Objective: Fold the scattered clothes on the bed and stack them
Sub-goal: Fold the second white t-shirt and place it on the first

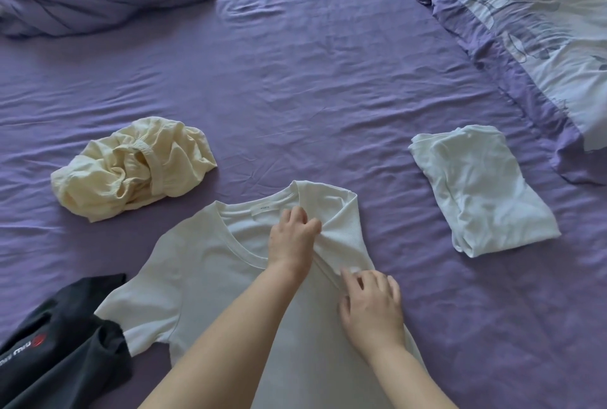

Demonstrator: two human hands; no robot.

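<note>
Folding the tee's (203, 264) right sleeve inward at lower centre, the left hand (290, 238) pinches the fabric while the right hand (371, 303) presses with relaxed fingers. Best to keep that edge straight and smooth out the bunching.

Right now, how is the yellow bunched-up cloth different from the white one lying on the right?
The yellow garment is cream-yellow and crumpled in a heap; the folded white garment is white and folded into a flat, tidy packet. The yellow one lies left of the hands, the white one right. Both rest on the purple sheet, untouched.
</note>
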